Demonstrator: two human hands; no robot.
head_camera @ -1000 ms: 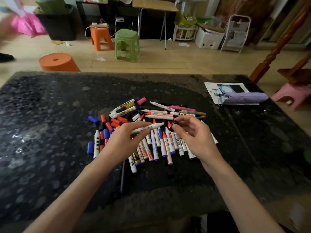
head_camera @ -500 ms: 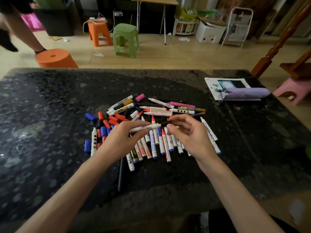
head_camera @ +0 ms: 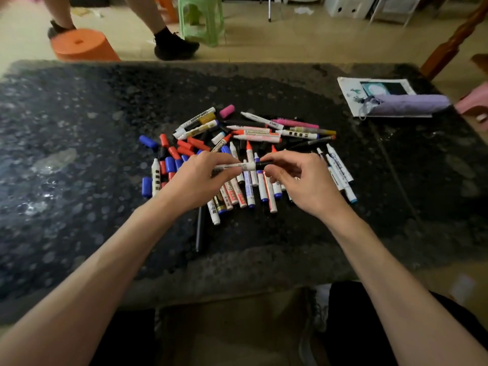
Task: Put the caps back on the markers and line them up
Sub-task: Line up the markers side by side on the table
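Here, the left hand (head_camera: pixel 200 178) grips one white marker (head_camera: pixel 232 166); the right hand (head_camera: pixel 303 180) pinches one black cap (head_camera: pixel 264 164) above the speckled surface (head_camera: pixel 79 154).

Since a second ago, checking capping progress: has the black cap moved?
Yes: the black cap moved left, nearer the orange-tipped marker lying beneath, meeting the held marker.

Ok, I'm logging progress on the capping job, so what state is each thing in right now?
White marker: held level in the left hand.
Black cap: on the marker's tip, pinched by the right hand; fully seated, cannot tell.
Pile markers: lying jumbled, many uncapped.
Red and blue caps: loose on the table.
Pink cap: loose, off any marker.
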